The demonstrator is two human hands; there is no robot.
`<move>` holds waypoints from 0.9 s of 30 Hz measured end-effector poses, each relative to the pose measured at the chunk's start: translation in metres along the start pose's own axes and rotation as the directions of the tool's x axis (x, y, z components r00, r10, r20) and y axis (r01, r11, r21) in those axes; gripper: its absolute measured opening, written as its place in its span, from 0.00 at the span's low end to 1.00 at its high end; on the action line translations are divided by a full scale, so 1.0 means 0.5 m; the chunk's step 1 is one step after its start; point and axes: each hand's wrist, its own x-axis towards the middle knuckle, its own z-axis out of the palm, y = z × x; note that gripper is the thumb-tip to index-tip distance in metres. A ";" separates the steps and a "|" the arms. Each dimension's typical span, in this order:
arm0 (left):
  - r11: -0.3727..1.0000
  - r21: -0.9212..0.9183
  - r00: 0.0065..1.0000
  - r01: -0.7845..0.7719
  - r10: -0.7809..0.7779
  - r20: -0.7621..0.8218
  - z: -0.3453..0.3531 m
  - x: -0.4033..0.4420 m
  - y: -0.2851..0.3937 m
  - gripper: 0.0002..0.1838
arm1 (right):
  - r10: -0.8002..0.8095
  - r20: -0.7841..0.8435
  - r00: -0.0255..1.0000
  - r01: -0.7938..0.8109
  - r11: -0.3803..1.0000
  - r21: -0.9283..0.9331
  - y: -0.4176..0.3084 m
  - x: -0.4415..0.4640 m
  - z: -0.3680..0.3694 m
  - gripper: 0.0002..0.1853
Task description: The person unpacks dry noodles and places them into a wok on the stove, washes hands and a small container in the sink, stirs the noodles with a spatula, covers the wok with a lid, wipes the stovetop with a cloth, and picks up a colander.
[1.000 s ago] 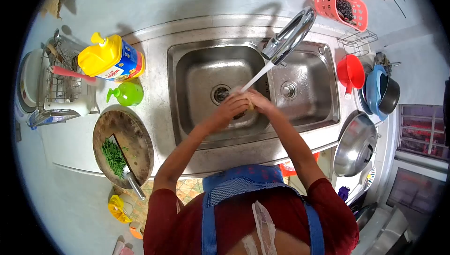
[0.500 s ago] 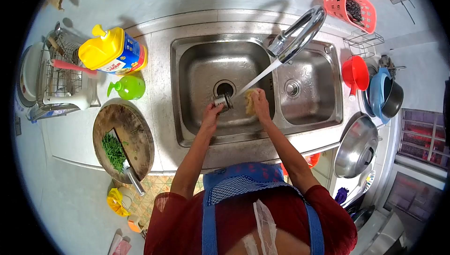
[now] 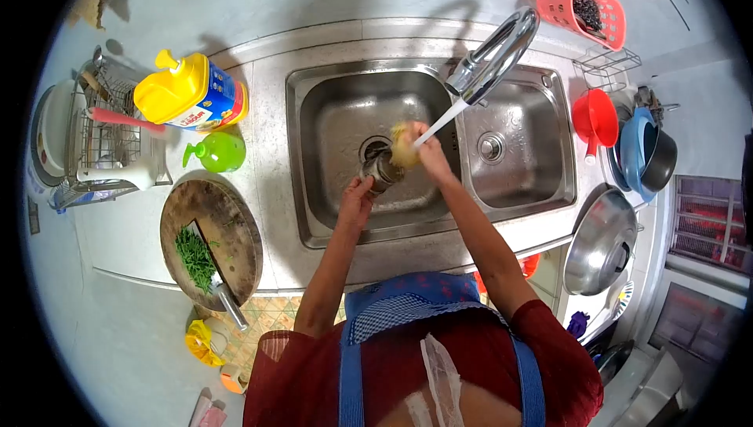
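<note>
Over the left basin of the steel sink point(image 3: 329, 227), my left hand point(image 3: 358, 201) grips a small metal strainer-like cup point(image 3: 382, 171), tilted toward the right. My right hand point(image 3: 433, 154) is closed on a yellowish sponge or scrubber point(image 3: 405, 145), blurred by motion, which touches or nearly touches the cup's open end. Water runs from the chrome faucet point(image 3: 498, 54) down onto my right hand and the sponge. Behind the cup, the drain hole point(image 3: 375, 145) shows in part.
Left of the sink are a round chopping board point(image 3: 235, 231) with chopped greens and a knife, a green pump bottle point(image 3: 221, 152), a yellow jug point(image 3: 169, 98) and a dish rack point(image 3: 102, 141). On the right are a red dipper point(image 3: 596, 119) and a large metal lid point(image 3: 600, 247).
The sponge in my right hand has moved left, up to the metal cup. The cup has shifted slightly right. A second ago both hands were together under the stream.
</note>
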 end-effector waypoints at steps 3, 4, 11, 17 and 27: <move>0.993 -0.103 0.998 0.055 -0.053 0.019 -0.005 0.013 -0.004 0.11 | -0.153 0.186 0.971 0.215 0.897 -0.387 0.014 -0.077 0.020 0.09; 0.993 -0.104 0.998 0.060 -0.059 0.015 -0.013 0.018 -0.011 0.11 | -0.258 0.305 0.917 0.399 0.570 -0.718 0.018 -0.096 0.021 0.09; 0.176 0.950 0.966 -0.256 0.071 0.247 0.027 0.151 -0.040 0.11 | -0.144 -0.024 0.989 0.018 0.285 -0.958 -0.029 -0.138 -0.121 0.11; -0.450 0.826 0.919 -0.338 0.031 0.393 -0.033 0.231 -0.111 0.09 | -0.395 -0.028 0.918 -0.078 -0.110 -0.991 -0.048 -0.161 -0.292 0.14; 0.999 -0.036 0.897 -0.036 0.048 0.440 0.133 0.210 -0.070 0.18 | 0.287 0.089 0.954 -0.281 0.749 0.600 -0.012 0.017 0.008 0.10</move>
